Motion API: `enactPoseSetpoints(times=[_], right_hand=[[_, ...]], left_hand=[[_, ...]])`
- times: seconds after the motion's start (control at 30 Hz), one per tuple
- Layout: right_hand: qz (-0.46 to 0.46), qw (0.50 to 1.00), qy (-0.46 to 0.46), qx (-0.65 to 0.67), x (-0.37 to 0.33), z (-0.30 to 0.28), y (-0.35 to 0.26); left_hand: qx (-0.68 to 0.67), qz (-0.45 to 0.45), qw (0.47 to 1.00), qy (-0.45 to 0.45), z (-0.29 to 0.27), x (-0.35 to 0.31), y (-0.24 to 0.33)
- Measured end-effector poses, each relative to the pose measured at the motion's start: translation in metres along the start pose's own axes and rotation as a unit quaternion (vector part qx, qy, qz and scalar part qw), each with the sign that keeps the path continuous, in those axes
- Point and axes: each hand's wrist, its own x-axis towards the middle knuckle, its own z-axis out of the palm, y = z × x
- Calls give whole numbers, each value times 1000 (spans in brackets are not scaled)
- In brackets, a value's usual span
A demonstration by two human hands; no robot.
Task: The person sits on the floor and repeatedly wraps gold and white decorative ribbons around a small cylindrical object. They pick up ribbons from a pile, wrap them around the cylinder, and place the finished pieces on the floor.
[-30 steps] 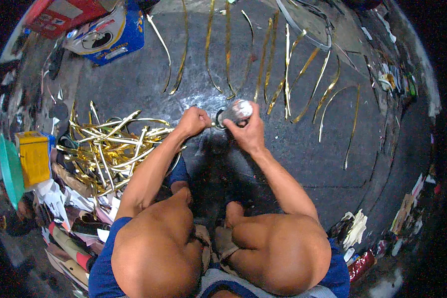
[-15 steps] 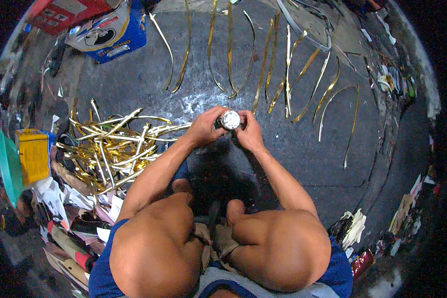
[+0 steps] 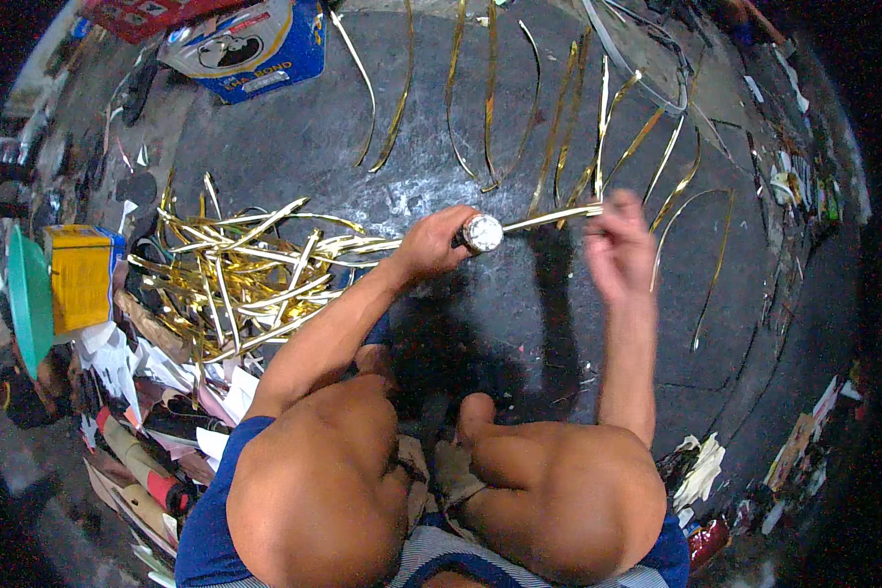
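Observation:
My left hand (image 3: 431,244) is closed around a small cylinder (image 3: 482,233) with a round, white-smeared top and dark sides. Away to the right, my right hand (image 3: 619,250) is slightly blurred, its fingertips pinching the end of a narrow, pale-and-gold strip (image 3: 551,217). This strip stretches nearly level between the cylinder and my right fingers; whether it passes under or against the cylinder is hidden. Beside my left forearm lies a tangled heap of similar gold strips (image 3: 265,274).
Several gold strips (image 3: 490,108) lie spaced out across the dark floor (image 3: 421,137) ahead. A blue-and-white container (image 3: 274,83) stands far left. At the left are a yellow tin (image 3: 80,284), a green disc-like piece (image 3: 31,304) and paper scraps (image 3: 108,358). Beside my right knee lies crumpled pale material (image 3: 701,465).
My right hand has left the cylinder and moved right, drawing a strip out with it. My left hand still holds the cylinder. The view has shifted slightly.

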Motion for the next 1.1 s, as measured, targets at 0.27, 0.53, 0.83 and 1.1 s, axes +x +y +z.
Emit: enactPoseSetpoints(times=[0.27,0.53,0.83,1.1], right_hand=[[-177,984,0,-5,21,25,-193],[-536,840,79,-23,38,3,-320],[-487,837,241,57,-65,-295,-264],[-280,627,694,219,-63,-325,-85]], left_hand=[[19,-46,998,-35,4,10,9],[50,-31,998,-38,-16,7,16],[404,-154,902,-7,-106,-74,-79],[360,-261,894,-52,-162,-86,-90]])
